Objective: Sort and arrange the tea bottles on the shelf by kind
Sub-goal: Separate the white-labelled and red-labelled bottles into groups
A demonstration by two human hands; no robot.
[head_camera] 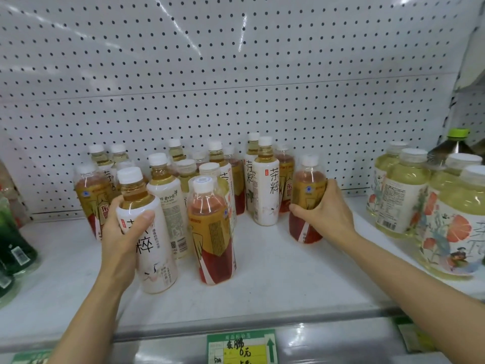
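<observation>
On the white shelf [275, 285] stand several mixed tea bottles with white caps. My left hand [120, 232] grips a white-labelled tea bottle [154, 248] at the front left, tilted a little. My right hand [325, 208] wraps around a gold-and-red-labelled tea bottle [307, 195] at the right of the group. Another gold-and-red bottle [212, 232] stands upright at the front between my hands. A white-labelled bottle [266, 185] stands just left of the one in my right hand. More of both kinds crowd behind, partly hiding each other.
Large pale-yellow bottles with flower labels [451, 222] stand at the right, a dark bottle with a green cap [455, 145] behind them. Green bottles [13, 240] sit at the left edge. A pegboard wall [236, 74] backs the shelf. A price tag [241, 348] hangs on its front rail.
</observation>
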